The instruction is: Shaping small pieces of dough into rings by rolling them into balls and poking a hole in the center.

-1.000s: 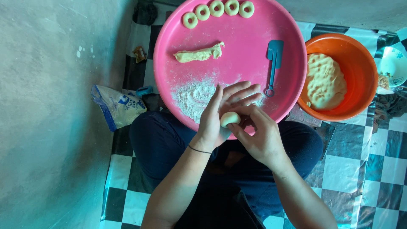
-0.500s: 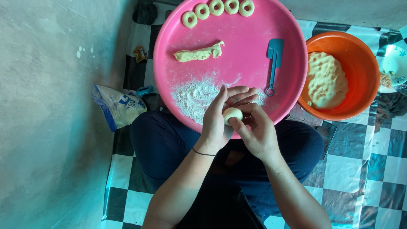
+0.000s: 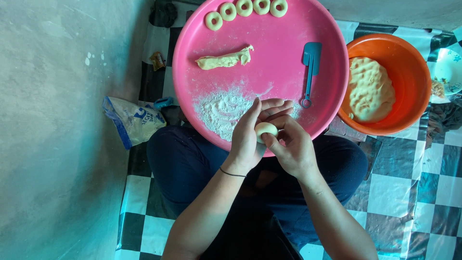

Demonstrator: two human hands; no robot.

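Dough, a small pale ball (image 3: 265, 129) of it, sits between my two hands just over the near rim of the pink tray (image 3: 332, 43). My left hand (image 3: 250, 137) cups it from the side, fingers (image 3: 274, 103) stretched long and loosely open behind the ball; my right hand (image 3: 291, 149) curls around it, thumb and fingertips pressed against it, so both hands have hold of the same piece.

Just beyond my hands a patch of white flour (image 3: 221, 108) is spread on the tray. Farther off lies a rough strip of dough (image 3: 224, 60), and along the far rim five dough rings (image 3: 245, 7) stand in a curved row. A teal spatula (image 3: 310, 67) lies to the right of the flour, handle toward me.

Right of the tray, touching or nearly touching it, an orange bowl (image 3: 414, 62) holds a big lump of dough (image 3: 368, 89). To the left, a flour bag (image 3: 132, 120) lies crumpled on the floor.

The floor is covered with a black-and-white chequered sheet (image 3: 414, 192); a bare grey wall or slab (image 3: 57, 120) takes up the whole left side. My legs in dark trousers (image 3: 187, 163) are crossed beneath the tray.

The ball's underside is hidden by my fingers. A plate (image 3: 450, 67) at the right edge is cut off, and what lies on it is too small to make out.
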